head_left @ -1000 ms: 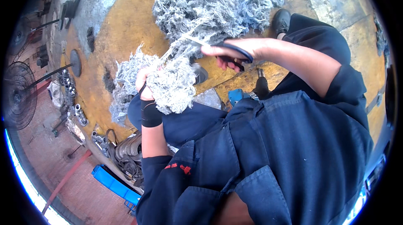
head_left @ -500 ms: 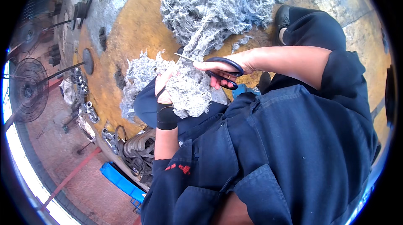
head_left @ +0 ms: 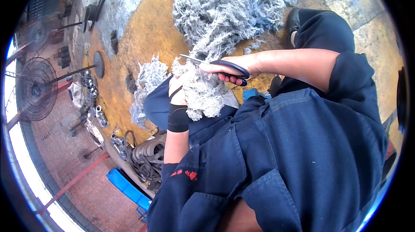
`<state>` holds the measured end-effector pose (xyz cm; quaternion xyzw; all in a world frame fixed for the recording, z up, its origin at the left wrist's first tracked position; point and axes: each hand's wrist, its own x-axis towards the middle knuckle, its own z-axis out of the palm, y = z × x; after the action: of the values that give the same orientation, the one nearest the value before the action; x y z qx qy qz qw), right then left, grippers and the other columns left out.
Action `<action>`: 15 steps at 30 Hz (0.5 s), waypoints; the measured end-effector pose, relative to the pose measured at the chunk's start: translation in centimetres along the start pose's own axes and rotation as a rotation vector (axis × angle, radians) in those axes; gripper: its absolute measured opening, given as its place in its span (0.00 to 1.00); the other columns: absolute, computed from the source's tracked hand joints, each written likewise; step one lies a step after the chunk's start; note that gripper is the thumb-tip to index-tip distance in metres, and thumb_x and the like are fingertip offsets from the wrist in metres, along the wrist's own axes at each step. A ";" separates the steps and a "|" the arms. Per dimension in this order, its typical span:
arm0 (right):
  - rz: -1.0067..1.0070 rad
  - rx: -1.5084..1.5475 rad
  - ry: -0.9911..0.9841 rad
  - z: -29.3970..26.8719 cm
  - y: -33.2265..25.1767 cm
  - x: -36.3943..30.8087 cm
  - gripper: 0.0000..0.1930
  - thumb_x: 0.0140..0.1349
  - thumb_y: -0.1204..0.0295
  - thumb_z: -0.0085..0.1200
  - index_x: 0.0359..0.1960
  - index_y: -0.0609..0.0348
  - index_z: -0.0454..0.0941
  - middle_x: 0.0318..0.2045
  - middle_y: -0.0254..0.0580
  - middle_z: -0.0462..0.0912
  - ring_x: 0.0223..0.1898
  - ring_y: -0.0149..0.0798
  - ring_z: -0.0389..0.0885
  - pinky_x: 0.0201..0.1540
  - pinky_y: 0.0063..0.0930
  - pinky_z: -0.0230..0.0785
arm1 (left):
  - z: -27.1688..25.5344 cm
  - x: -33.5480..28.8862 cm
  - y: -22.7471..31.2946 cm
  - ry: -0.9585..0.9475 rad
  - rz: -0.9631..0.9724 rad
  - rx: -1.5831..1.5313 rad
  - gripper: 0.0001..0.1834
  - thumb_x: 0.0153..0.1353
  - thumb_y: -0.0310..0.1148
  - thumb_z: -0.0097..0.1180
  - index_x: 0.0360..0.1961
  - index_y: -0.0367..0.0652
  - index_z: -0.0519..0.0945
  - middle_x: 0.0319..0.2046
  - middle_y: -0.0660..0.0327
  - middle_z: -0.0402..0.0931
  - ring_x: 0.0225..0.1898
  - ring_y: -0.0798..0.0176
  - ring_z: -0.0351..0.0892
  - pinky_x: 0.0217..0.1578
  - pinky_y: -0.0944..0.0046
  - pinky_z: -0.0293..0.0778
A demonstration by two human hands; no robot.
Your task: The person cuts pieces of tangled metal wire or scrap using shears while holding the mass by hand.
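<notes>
My left hand (head_left: 178, 88), with a black wrist wrap (head_left: 177, 118), is closed around a shaggy wad of grey-white yarn waste (head_left: 203, 95) above my thigh. My right hand (head_left: 235, 68) grips scissors (head_left: 232, 64) by their dark handles. Their blades point left across the top of the wad, by the left hand's fingers, and look nearly closed. Just beyond the blades lies the tapering near end of a big heap of the same yarn (head_left: 229, 9). Part of my left hand's fingers is hidden by the fibres.
A smaller yarn clump (head_left: 149, 80) lies on the yellow-brown floor beside my left knee. Farther left are metal fittings (head_left: 100, 116), coiled dark hoses or straps (head_left: 147, 156) and a standing fan (head_left: 36, 89). A blue object (head_left: 256, 95) sits near my right hand.
My left hand and the wad have shifted slightly right. The scissor handles have come closer together. The strand that stretched from the heap toward the wad is less distinct.
</notes>
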<state>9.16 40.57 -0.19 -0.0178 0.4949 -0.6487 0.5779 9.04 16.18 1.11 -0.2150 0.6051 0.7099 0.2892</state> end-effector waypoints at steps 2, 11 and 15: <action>0.015 0.031 -0.017 0.1 -0.2 -0.5 0.35 0.52 0.28 0.43 0.15 0.51 0.61 0.11 0.26 0.59 0.09 0.23 0.58 0.11 0.19 0.50 | 1.3 -0.4 0.5 0.019 0.005 0.006 0.12 0.55 0.24 0.56 0.42 0.33 0.78 0.34 0.55 0.80 0.30 0.61 0.81 0.31 0.65 0.77; -0.070 0.077 -0.022 -0.2 -0.1 -1.1 0.34 0.53 0.30 0.45 0.17 0.52 0.64 0.10 0.26 0.60 0.08 0.23 0.60 0.10 0.19 0.54 | 3.1 -1.2 1.9 -0.035 -0.030 -0.006 0.10 0.58 0.25 0.51 0.39 0.30 0.77 0.31 0.52 0.79 0.31 0.59 0.80 0.32 0.63 0.78; -0.122 0.112 -0.015 0.1 -1.4 -1.3 0.33 0.57 0.34 0.44 0.13 0.52 0.62 0.09 0.27 0.61 0.08 0.23 0.59 0.10 0.20 0.52 | 2.4 -0.1 0.5 -0.110 -0.057 0.001 0.11 0.56 0.22 0.53 0.41 0.31 0.78 0.34 0.53 0.80 0.32 0.60 0.81 0.35 0.63 0.78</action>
<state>8.63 41.26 1.48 -0.0205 0.4517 -0.7091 0.5410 8.89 18.50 1.99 -0.1926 0.5825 0.7117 0.3422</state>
